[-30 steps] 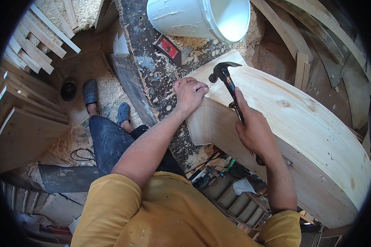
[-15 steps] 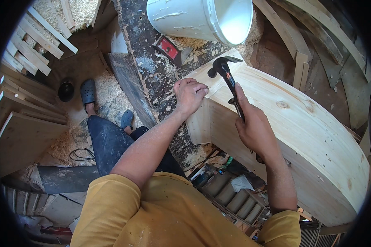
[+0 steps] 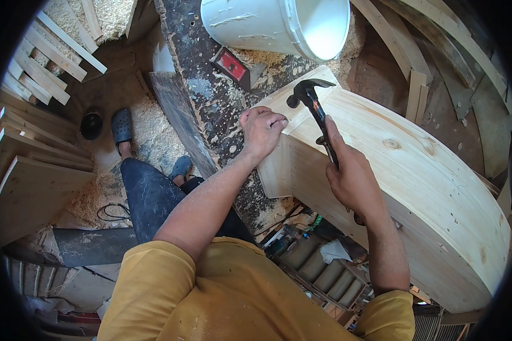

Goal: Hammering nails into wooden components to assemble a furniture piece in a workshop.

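Observation:
My right hand (image 3: 352, 182) is wrapped round the dark handle of a claw hammer (image 3: 313, 105). Its black head hangs over the corner end of a pale wooden piece (image 3: 401, 142) with a long curved side. Close to that corner, my left hand (image 3: 263, 132) rests on the wood with its fingers pinched together. Whatever lies between those fingertips is too small or hidden to make out. The hammer head is apart from the left hand, a little to its right and farther off.
On the stained workbench (image 3: 202, 102) lie a red-and-black tool (image 3: 231, 67) and a tipped white bucket (image 3: 250, 25). Curved boards (image 3: 395, 42) stand at far right, wood strips (image 3: 45, 71) at far left. A drawer-like wooden rack (image 3: 324, 278) sits below the curved piece.
Both hands and the hammer stay almost exactly where they were. One clog-shod foot on the floor has shifted slightly to the right.

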A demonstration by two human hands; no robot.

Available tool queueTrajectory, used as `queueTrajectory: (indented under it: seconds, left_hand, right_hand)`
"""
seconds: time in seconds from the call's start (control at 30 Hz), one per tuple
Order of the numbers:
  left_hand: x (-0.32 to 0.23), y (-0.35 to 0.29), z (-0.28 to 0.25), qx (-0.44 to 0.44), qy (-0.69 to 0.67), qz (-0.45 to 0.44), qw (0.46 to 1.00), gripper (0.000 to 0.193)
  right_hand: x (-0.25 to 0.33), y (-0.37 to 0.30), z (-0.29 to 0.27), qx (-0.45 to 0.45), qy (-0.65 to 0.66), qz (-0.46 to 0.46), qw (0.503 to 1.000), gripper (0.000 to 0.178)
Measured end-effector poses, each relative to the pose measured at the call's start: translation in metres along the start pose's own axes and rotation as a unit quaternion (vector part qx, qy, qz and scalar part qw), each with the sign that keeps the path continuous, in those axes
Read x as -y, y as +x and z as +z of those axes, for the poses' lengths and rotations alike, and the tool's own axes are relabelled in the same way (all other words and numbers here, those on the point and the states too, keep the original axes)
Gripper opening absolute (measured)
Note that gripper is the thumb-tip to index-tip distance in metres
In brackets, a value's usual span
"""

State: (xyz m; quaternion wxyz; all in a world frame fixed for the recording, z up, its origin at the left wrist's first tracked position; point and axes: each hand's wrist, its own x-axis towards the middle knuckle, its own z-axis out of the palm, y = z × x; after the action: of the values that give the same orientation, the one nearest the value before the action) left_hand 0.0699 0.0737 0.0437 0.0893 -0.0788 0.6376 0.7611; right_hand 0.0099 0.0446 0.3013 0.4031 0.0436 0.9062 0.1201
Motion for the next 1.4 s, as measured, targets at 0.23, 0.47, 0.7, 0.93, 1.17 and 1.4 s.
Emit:
queueTrajectory:
  seconds: [0.23,0.47,0.7,0.93,1.17,1.4]
  left_hand:
    - [-0.004,0.001,-0.002,-0.010,0.005,-0.016,1.000,0.014]
    - [-0.004,0.003,-0.002,0.014,0.024,-0.027,0.999,0.015]
    - [-0.003,0.003,-0.001,0.006,-0.001,-0.009,1.000,0.015]
    - [-0.005,0.001,-0.001,0.002,0.010,-0.003,1.000,0.013]
    - [-0.007,0.005,-0.014,0.010,0.035,0.013,0.999,0.015]
    - [-0.106,0.058,-0.132,-0.145,-0.143,-0.128,0.971,0.072]
  right_hand:
    - [-0.001,0.002,0.000,-0.016,0.002,-0.012,1.000,0.077]
    - [0.003,0.006,0.002,0.069,-0.029,0.030,0.997,0.074]
    - [0.004,0.006,0.001,0.017,-0.013,0.017,1.000,0.072]
    - [0.008,0.006,-0.008,-0.036,0.020,-0.021,0.999,0.071]
    - [0.006,-0.001,-0.018,0.074,-0.001,0.057,0.996,0.072]
    - [-0.031,-0.079,0.049,-0.098,0.299,0.120,0.941,0.057]
